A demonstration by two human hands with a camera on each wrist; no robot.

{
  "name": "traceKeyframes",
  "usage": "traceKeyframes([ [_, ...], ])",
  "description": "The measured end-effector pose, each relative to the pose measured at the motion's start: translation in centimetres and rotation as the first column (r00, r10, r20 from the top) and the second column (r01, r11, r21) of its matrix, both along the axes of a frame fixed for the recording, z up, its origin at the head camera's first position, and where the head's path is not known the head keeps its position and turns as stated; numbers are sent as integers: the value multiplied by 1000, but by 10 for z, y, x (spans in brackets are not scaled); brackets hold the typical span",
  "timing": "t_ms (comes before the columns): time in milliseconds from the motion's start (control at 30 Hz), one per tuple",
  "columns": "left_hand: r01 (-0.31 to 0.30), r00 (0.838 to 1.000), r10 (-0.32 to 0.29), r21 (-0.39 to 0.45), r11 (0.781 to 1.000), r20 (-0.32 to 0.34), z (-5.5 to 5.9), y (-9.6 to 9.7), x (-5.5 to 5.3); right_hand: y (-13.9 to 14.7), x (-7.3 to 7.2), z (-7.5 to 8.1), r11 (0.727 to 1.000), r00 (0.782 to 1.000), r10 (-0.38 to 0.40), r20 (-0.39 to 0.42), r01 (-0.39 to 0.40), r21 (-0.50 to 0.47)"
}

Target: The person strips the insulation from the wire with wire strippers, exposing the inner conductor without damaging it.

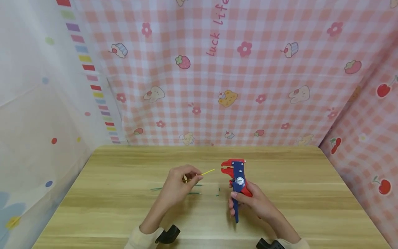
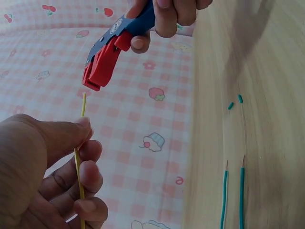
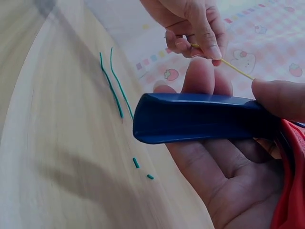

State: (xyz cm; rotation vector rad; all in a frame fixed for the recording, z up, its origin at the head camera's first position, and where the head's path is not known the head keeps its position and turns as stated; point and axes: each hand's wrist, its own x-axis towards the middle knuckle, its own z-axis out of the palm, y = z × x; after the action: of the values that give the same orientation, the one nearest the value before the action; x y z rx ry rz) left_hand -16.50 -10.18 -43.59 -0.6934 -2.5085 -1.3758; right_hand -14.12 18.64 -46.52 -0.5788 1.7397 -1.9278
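Observation:
Between thumb and fingers, my left hand (image 1: 178,183) pinches a thin yellow wire (image 1: 209,171). The wire's free end sticks out past the fingertips and points right, a short way from the red jaws of a wire stripper (image 1: 238,174). My right hand (image 1: 255,200) grips that red and blue tool by its handles, head up, with a gap showing between its jaws. In the left wrist view the yellow wire (image 2: 79,176) runs down across the curled fingers, its tip just below the stripper's red head (image 2: 101,67).
Two green wires (image 2: 242,195) with bare copper ends lie on the wooden table (image 1: 124,207), partly hidden behind my left hand in the head view. Two short green insulation pieces (image 2: 230,106) lie beyond their ends. A pink checked cloth (image 1: 202,79) hangs behind the table.

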Motion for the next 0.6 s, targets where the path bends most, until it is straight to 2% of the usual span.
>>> traceKeyframes([
  [300, 11, 999, -14, 68, 998, 36, -8, -1, 7, 5, 7, 6, 999, 997, -34, 68, 32, 25],
  [600, 2, 995, -17, 155, 988, 95, -7, -4, 15, 5, 13, 10, 1000, 994, 18, 105, -19, 5],
])
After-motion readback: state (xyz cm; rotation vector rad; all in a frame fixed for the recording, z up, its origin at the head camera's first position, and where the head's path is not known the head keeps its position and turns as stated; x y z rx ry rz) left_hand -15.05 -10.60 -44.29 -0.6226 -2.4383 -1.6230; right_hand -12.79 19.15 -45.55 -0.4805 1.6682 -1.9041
